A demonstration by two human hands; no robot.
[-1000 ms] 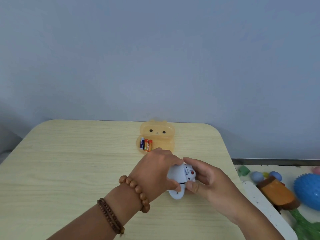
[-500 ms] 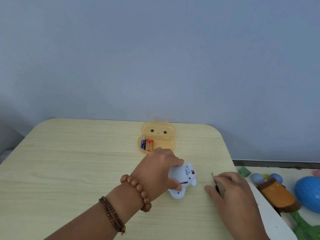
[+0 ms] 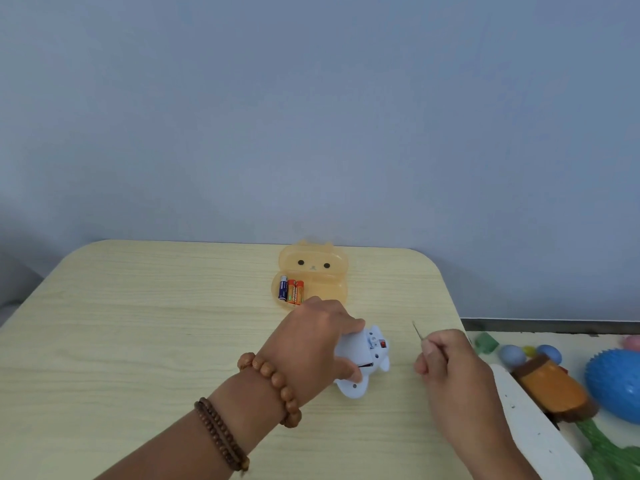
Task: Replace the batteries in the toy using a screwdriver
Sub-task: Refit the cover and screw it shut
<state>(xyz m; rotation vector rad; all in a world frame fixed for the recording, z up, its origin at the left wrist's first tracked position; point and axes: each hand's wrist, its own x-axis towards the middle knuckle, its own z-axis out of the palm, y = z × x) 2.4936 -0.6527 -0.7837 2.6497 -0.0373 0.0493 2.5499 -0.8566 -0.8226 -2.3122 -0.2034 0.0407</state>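
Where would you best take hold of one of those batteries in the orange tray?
Pinch an outer battery, say the blue one, across its round sides near the middle, coming straight down from above. The three lie flat and side by side in the orange tray, so the inner sides are crowded; the blue one's left side looks the most open.

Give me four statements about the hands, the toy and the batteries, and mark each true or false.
1. The left hand holds the toy down on the table. True.
2. The right hand is empty. False: its grip is on a screwdriver.
3. Three batteries lie in the orange tray. True.
4. The screwdriver tip touches the toy. False: it is apart from the toy, to its right.
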